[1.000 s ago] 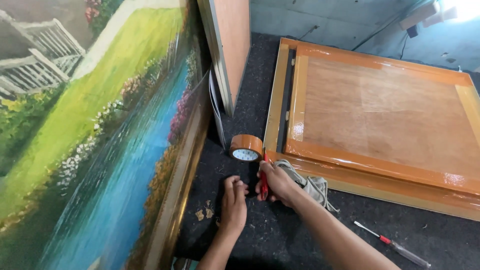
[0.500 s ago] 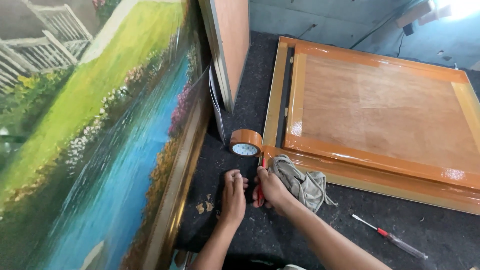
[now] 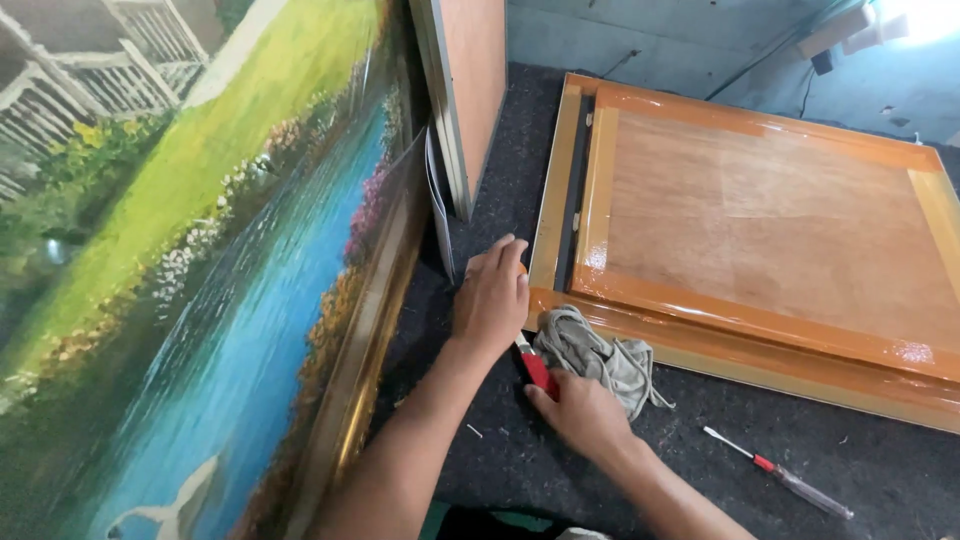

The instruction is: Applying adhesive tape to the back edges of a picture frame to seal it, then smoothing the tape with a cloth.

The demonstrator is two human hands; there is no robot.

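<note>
the left hand (image 3: 490,300) lies palm down on the dark felt-covered desk (image 3: 880,470), its fingers together and flat, just left of the near left corner of the wooden frame (image 3: 745,345). whether it covers something small beneath cannot be told. the right hand (image 3: 580,410) sits nearer, its fingers clamped on a red-handled tool (image 3: 536,368) whose tip points far-left toward the left hand. the tool's working end is hidden, so its kind is unclear; it may be a cutter.

a grey rag (image 3: 600,355) lies bunched just right of the tool, touching the frame's near rail. a thin red and clear screwdriver (image 3: 780,478) lies well apart to the right. a large landscape painting (image 3: 190,280) leans along the left side, its gilt edge near the left forearm.

the likeliest trouble, as i judge it: the tool's tip is very close to the left hand, so a slip or a hard push could nick the fingers. a stroke running wide could also scratch the glossy orange varnish on the frame, or snag the rag. the left elbow, if it swings out, could bump the leaning painting.
</note>
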